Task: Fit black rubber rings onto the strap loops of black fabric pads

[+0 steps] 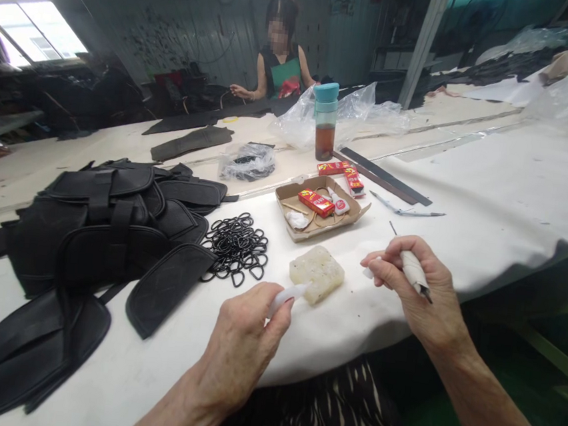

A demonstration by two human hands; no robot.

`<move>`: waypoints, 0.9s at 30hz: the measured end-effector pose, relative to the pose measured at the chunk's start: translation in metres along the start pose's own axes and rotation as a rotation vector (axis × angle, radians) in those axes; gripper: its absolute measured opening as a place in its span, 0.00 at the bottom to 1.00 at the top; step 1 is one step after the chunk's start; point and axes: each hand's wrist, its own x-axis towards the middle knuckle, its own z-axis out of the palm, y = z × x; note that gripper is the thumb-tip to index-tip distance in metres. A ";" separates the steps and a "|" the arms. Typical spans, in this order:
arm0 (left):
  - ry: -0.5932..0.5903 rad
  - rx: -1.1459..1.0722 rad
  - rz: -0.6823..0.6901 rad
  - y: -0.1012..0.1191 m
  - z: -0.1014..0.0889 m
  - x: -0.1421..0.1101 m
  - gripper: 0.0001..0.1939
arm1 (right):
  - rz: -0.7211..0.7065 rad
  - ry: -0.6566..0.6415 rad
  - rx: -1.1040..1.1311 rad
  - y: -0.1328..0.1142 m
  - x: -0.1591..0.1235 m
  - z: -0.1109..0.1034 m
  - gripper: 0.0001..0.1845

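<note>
White tube (286,297) sat pinched in the left hand (241,343), near the pale block (319,270) on the table (497,193). The right hand (429,294) gripped a wrapped tool (413,271) and a small white piece (368,273).

The white cloth (394,317) has room in front of the yellow block (317,273), but the box (313,226) and rings (237,245) block the way behind it.
</note>
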 end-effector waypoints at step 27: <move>-0.046 0.185 0.160 0.006 -0.010 0.019 0.15 | 0.037 0.002 -0.008 0.003 0.002 0.001 0.10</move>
